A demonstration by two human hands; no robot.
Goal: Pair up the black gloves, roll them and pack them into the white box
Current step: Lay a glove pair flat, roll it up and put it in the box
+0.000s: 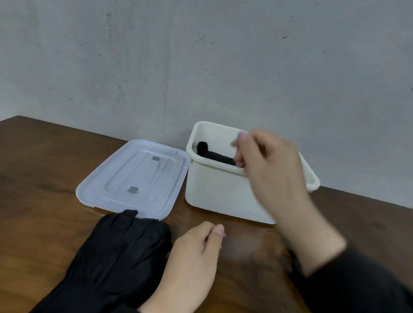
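Spanning the whole lower frame, brown wooden worktop (32, 171) carries everything, grey wall (158, 46) behind. White box (223, 190) stands open at back-right w/ one rolled black glove bundle (215, 154) lying inside. Lid (135, 176) lies flat just left of box. Flat black gloves (114, 252) lie front-left, fingertips overlapping lid's near edge. Right hand (269, 164) hangs over box rim, blurred, fingers loosely bent, holding nothing visible. Left hand (193, 258) rests on worktop beside gloves, fingers curled loosely, empty.
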